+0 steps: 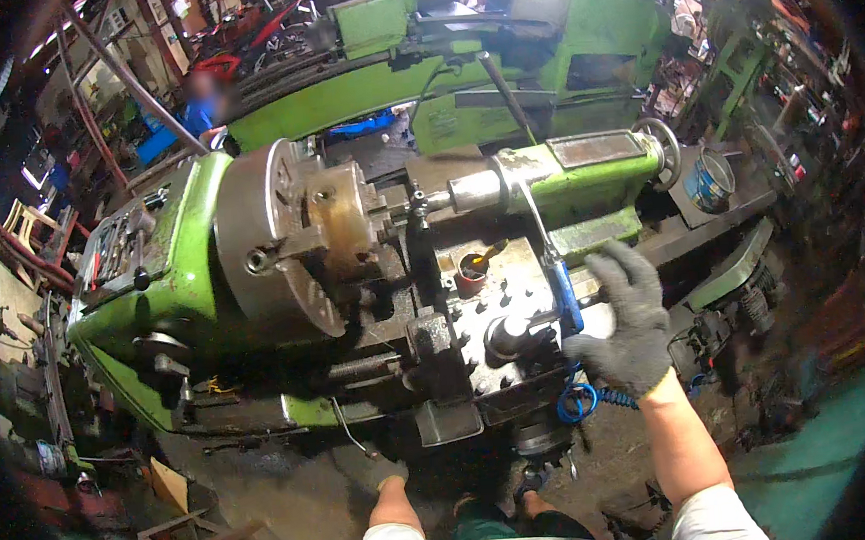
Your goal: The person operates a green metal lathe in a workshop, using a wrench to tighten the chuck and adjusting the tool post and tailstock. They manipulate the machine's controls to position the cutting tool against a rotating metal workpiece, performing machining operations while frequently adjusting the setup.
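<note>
My right hand (629,326), in a grey glove, is open with fingers and thumb spread. Just left of it, a blue air blow gun (566,299) with a long thin metal nozzle stands tilted, its tip toward the tailstock (576,175). A blue coiled hose (577,400) hangs below. Down at the lathe's front, my left hand (374,467), gloved too, closes on the end of a bent metal lever (348,425); its fingers are partly lost in shadow. The big chuck (260,237) of the green lathe grips a brownish, oily round workpiece (339,216).
On the carriage (502,330) stand a red cup (471,275) with a yellow-handled brush and a round tool post (507,338). A paint bucket (709,182) sits beyond the tailstock handwheel (657,151). Another green lathe and a person in blue (199,114) are behind.
</note>
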`<state>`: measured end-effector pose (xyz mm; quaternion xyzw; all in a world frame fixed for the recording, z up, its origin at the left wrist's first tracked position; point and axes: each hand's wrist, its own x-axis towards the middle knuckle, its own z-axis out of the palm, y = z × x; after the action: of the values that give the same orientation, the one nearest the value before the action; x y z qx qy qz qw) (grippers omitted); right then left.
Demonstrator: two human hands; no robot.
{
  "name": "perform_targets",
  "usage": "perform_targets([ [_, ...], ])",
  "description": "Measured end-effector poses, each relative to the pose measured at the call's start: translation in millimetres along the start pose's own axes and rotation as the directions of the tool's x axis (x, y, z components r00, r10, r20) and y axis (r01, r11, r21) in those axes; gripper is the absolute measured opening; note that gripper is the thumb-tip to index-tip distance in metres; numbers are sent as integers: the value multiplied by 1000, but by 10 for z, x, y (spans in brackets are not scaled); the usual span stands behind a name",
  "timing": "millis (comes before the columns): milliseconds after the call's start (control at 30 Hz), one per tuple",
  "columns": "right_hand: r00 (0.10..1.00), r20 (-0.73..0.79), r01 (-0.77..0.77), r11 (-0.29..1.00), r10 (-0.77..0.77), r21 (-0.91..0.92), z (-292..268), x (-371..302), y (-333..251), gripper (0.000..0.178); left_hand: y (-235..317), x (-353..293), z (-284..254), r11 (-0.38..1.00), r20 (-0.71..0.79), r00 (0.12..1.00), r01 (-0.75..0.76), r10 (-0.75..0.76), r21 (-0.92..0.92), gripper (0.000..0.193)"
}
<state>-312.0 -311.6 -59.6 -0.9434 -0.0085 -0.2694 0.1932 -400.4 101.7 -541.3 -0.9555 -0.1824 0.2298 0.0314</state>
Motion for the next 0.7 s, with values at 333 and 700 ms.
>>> perform_targets([
  [333,968,131,-239,625,214,744,144,-103,-136,53,777,-112,-2209,265,-373,919,-394,128,-880,31],
  [700,509,857,-817,363,85,449,-1203,-380,822,66,2012,-1200,-4369,-240,-559,617,-524,554,-817,20],
])
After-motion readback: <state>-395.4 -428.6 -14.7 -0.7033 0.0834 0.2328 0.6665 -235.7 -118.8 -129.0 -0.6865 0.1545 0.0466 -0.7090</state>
